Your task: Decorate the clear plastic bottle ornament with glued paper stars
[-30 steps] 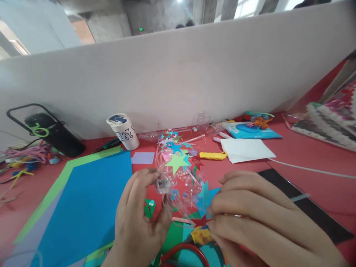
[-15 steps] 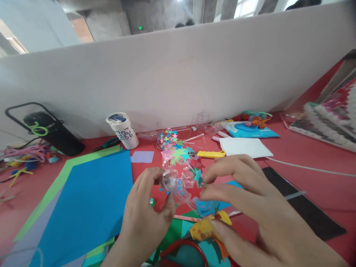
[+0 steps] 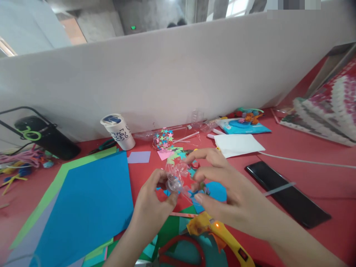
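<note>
My left hand [image 3: 157, 194] pinches a clear plastic piece [image 3: 174, 183] with thin curled strips, perhaps cut from a bottle. Beside it, my right hand [image 3: 222, 181] has bent fingers spread around the strips' right side. Its index fingertip seems to touch the upper strips, while the thumb stays apart from the fingers. Paper stars [image 3: 182, 155] lie just behind the plastic. Blue paper [image 3: 218, 191] shows partly under my right hand. Below the hands lie a yellow glue gun [image 3: 229, 237] with a lit orange light and red-handled scissors [image 3: 201, 250].
Large blue sheets [image 3: 97, 204] cover the left side. Behind them stand a white cup [image 3: 119, 133] and a black bottle [image 3: 50, 137]. A phone [image 3: 286, 194] and a white pad [image 3: 239, 144] lie right. A ball of small stars [image 3: 164, 139] sits near the white partition [image 3: 167, 81].
My right hand has moved left, in to the clear plastic strips. The view has shifted, so more of the glue gun and the whole phone show.
</note>
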A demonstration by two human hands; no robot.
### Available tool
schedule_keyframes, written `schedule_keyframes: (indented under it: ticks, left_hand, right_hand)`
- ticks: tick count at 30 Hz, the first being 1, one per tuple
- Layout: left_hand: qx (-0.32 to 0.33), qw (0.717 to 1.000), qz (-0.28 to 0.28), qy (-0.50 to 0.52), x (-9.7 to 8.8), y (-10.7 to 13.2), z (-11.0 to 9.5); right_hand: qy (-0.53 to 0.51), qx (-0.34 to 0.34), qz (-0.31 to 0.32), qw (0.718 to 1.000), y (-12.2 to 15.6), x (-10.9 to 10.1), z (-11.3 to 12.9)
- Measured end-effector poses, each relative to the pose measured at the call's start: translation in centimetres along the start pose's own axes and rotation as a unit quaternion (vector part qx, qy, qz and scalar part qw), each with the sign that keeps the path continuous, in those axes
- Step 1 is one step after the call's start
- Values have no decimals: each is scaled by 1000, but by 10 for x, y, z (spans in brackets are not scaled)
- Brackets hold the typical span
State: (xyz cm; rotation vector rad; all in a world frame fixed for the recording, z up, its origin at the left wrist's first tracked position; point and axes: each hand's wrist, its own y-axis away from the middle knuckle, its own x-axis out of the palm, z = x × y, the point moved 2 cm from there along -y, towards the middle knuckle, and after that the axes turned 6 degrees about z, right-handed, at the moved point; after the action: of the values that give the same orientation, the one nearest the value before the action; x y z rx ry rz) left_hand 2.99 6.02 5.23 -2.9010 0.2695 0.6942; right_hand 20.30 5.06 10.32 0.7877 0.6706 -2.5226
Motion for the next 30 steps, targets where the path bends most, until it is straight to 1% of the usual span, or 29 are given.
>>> schedule_keyframes:
  ticks: [11,16,20,30]
  left_hand:
    - [-14,999,18,36,5,-4,1]
    - [-20,999,16,29,5,-3,3]
    - [-19,999,4,27,5,-2,4]
    - [-14,999,8,30,4,-2,3]
  right_hand:
    - [-27,27,-11,999,-4,4,-4]
    - [-27,45,4,999,-4,3,-4]
    - [-23,36,5,999,-3,1,-2]
    - [3,12,-5,1000,-2,3,-2]
